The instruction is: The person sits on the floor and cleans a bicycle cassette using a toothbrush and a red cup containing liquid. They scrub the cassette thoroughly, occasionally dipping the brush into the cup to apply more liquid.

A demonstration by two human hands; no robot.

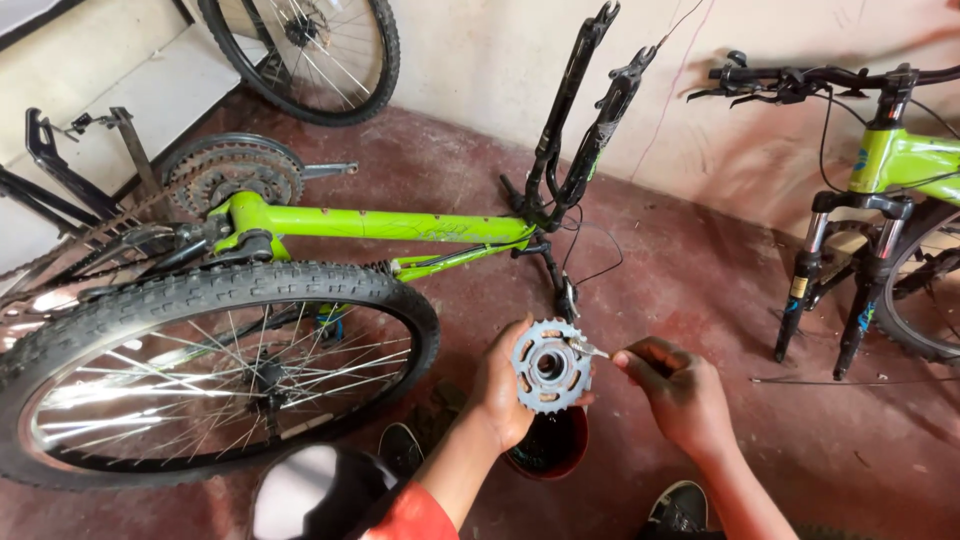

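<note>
Two hands are busy over a grey toothed metal sprocket cluster [551,366]: it is clamped in the grip of the left hand [500,385], while a small silvery metal tool [590,348] is pinched in the right hand [680,395] and set against its hub. Just below, a dark red round pot [548,448] stands on the reddish floor [700,270]. Beyond lies an upturned lime-green bicycle frame [370,222].

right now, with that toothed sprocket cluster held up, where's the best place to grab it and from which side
Probably by the outer toothed rim, from behind and the left, as the left hand cups the freewheel sprocket. Its flat face points at the camera and its open centre hub is where the right hand works a small metal tool, so a rim grip leaves that face clear.
</note>
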